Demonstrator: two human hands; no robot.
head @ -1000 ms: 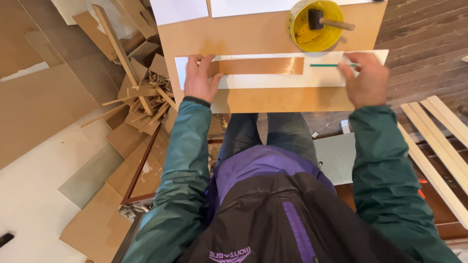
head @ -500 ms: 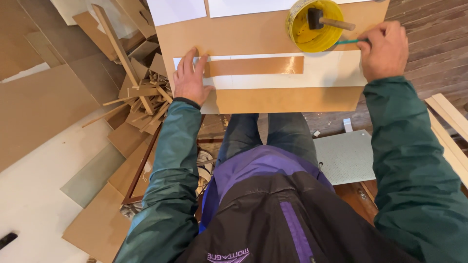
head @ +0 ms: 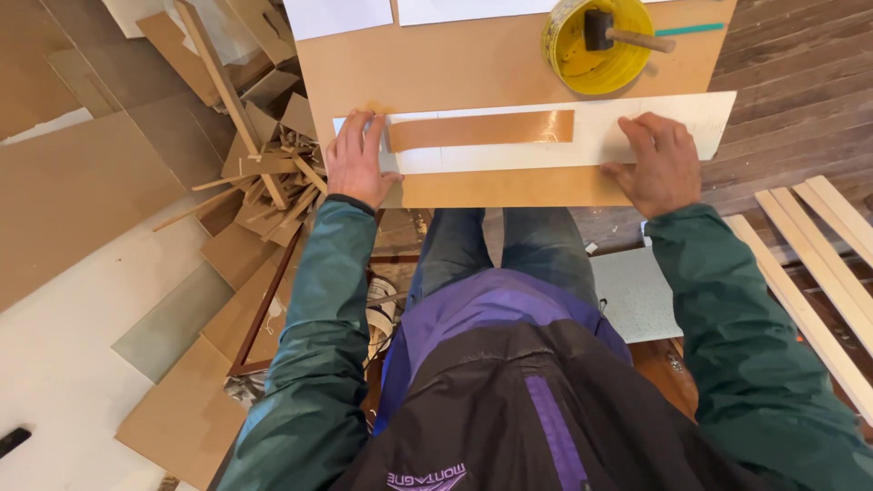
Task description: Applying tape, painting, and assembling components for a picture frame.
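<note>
Running left to right across the upper middle of the frame, the white strip [head: 564, 145] lies flat on the brown board [head: 473, 68]. Left hand [head: 356, 162] and right hand [head: 662, 164] press its opposite ends, fingers spread flat, gripping nothing.

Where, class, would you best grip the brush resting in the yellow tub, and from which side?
Grip the wooden handle, coming from the right. The brush head sits down inside the yellow tub, while the handle probably pokes out over the right rim, free to take.
</note>
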